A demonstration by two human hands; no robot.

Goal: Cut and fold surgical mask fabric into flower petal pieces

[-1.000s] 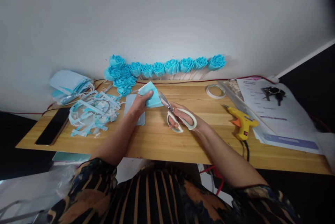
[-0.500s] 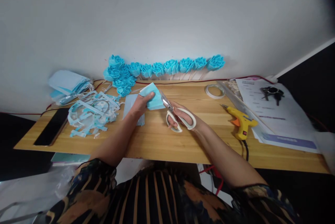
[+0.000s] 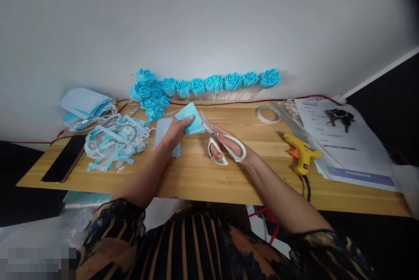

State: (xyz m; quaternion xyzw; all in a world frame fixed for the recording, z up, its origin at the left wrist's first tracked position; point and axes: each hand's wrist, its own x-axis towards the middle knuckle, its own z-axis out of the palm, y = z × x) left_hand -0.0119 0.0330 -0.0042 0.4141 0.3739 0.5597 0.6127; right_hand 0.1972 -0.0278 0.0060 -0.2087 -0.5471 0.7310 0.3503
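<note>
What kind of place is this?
Probably a home craft desk: a wooden table with a row of blue handmade flowers, a yellow glue gun, and scissors in the right hand beside a blue folded piece in the left hand.

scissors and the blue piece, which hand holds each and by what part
The right hand holds the scissors by their white handle loops; the left hand pinches the folded blue mask piece at its lower left edge.

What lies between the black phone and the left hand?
A heap of blue and white scraps, then a flat blue sheet by the left hand, in the head view.
</note>
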